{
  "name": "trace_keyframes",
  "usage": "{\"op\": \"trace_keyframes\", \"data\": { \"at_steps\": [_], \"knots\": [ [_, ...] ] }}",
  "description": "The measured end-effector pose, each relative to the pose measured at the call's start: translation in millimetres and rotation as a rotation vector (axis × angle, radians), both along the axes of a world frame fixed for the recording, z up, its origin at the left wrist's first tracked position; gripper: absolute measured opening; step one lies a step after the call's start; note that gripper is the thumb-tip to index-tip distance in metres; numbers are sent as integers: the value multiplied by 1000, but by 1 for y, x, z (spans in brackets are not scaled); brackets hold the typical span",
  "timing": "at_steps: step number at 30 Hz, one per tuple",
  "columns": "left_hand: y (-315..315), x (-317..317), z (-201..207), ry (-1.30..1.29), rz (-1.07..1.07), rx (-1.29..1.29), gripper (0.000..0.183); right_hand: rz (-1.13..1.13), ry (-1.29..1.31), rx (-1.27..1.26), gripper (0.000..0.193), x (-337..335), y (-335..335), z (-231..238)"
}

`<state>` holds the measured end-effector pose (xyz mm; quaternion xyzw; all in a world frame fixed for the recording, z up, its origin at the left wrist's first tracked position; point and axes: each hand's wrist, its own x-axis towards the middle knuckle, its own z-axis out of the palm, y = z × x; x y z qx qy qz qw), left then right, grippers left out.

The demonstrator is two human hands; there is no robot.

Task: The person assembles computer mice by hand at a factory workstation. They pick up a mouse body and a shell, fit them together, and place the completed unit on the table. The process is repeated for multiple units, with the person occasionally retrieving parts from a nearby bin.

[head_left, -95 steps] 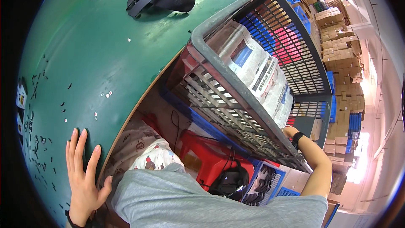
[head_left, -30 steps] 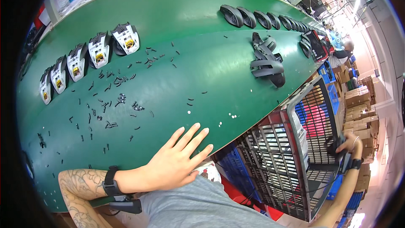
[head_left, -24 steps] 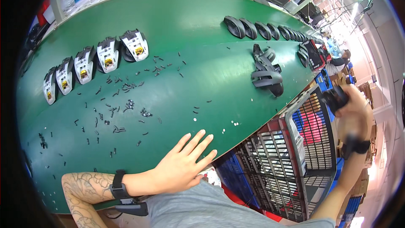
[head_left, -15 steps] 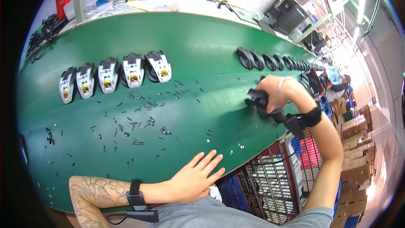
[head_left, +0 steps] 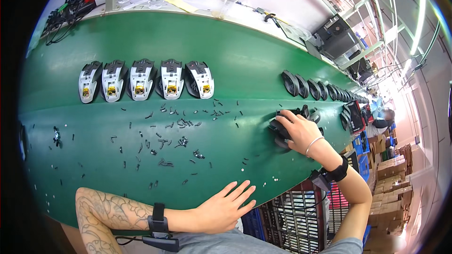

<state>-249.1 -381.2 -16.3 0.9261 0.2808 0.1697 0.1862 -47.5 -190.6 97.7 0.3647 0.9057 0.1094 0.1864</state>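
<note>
- The person's right hand [head_left: 303, 134] curls its fingers over a black mouse shell [head_left: 278, 127] on the right part of the green desk [head_left: 245, 61]; whether that grip is closed firmly cannot be told.
- The left hand [head_left: 221, 210] holds nothing, its fingers spread at the near edge of the desk.
- Small black pieces [head_left: 186, 123] lie scattered left of the shell.
- Beyond them stand five white-and-black mouse bodies [head_left: 141, 84] in a row.
- More black shells [head_left: 301, 84] line up farther right.
- A dark basket [head_left: 326, 221] sits beside the desk, below the right forearm.

On the table [head_left: 254, 51], shells [head_left: 277, 129] lie right of 5 mouse bodies [head_left: 142, 80]
</note>
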Motion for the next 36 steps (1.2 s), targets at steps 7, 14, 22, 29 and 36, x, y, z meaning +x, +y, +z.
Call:
{"op": "trace_keyframes", "data": {
  "at_steps": [7, 14, 22, 29, 36],
  "knots": [
    [1, -2, 1, 15, -11, -2, 56, 136, 193, 284, 60, 8, -17, -14],
    [1, -2, 0, 15, -11, 8, 58, -111, 381, 205, 51, 25, -30, -34],
    [17, -5, 9, -762, 308, -565, 51, -200, 745, -54, 38, 14, -43, -20],
    [70, -36, 26, -1255, 513, -898, 29, -100, 923, -465, 43, -61, -59, 6],
    [99, -62, 35, -1373, 637, -906, 21, -148, 1146, -545, 43, -100, -29, -10]
  ]
}}
